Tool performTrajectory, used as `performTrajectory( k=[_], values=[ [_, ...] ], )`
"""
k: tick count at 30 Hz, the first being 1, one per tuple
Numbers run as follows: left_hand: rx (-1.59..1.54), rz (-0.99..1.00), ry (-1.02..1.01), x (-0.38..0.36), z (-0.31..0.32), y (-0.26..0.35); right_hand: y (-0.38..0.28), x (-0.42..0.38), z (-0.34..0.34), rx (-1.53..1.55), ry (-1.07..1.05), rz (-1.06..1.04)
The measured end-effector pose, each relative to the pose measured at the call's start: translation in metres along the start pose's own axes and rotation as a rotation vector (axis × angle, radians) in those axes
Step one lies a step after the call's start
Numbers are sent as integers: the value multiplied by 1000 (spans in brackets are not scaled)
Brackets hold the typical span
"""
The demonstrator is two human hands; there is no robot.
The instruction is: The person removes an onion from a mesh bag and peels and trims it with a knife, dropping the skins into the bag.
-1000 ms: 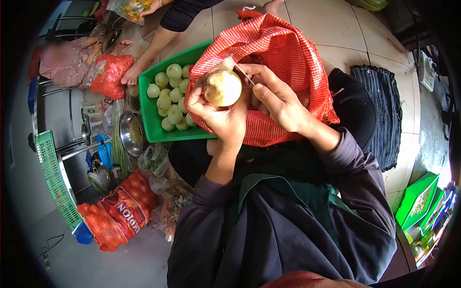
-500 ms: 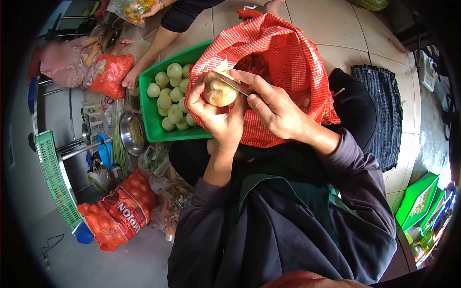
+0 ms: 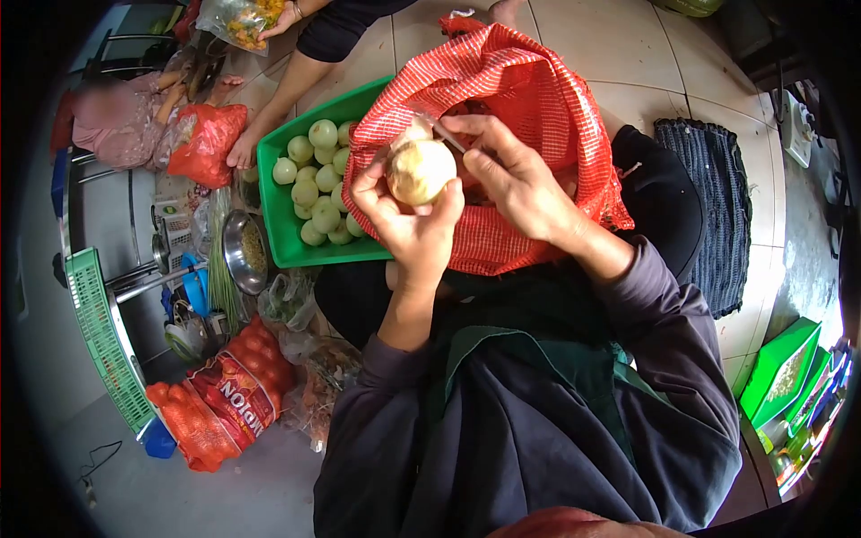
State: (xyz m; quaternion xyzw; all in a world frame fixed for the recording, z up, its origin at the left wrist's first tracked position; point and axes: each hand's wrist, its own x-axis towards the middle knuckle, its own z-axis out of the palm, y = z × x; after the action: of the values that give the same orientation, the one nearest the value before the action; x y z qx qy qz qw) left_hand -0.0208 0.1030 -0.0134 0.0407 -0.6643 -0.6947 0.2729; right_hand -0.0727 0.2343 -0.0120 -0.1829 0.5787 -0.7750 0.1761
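Observation:
My left hand [image 3: 405, 218] cups a pale yellow onion [image 3: 421, 172], its fingers wrapped round the sides and underside. Loose papery skin stands up at the onion's far end. In my right hand [image 3: 516, 184] a knife [image 3: 447, 136] is gripped, its blade pointing up and left beside that skin; the handle is mostly hidden by my fingers. Below both hands gapes a red mesh sack [image 3: 574, 117] with dark red skins inside. A green tray [image 3: 296, 255] to the left holds several peeled onions [image 3: 325, 213].
A filled red mesh sack [image 3: 235, 394] lies at the lower left, near plastic bags [image 3: 325, 368]. A metal bowl [image 3: 245, 251] stands beside the tray. Another person's hand [image 3: 285, 20] holds a bag of orange pieces. A dark woven mat [image 3: 704, 215] lies right.
The onion has turned in my left hand, showing more of its smooth pale side. The knife has moved off its top face to the far end, and my right hand has shifted slightly right.

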Motion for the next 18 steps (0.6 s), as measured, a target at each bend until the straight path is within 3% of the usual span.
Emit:
performTrajectory(
  k=[3,6,10,14,18],
  values=[
    [-29,45,-102,0,-6,6,-6,5,-13,12,-6,144],
    [-110,-45,1,8,-9,8,-13,2,-16,120,-92,118],
    [-117,-35,5,9,-13,-1,-15,-4,-8,-234,-209,-172],
    [-65,-9,-26,7,-10,-5,-22,-7,-2,-265,-218,-130],
    [17,25,-30,7,-6,-3,-13,-4,0,-264,-170,-235]
  ],
)
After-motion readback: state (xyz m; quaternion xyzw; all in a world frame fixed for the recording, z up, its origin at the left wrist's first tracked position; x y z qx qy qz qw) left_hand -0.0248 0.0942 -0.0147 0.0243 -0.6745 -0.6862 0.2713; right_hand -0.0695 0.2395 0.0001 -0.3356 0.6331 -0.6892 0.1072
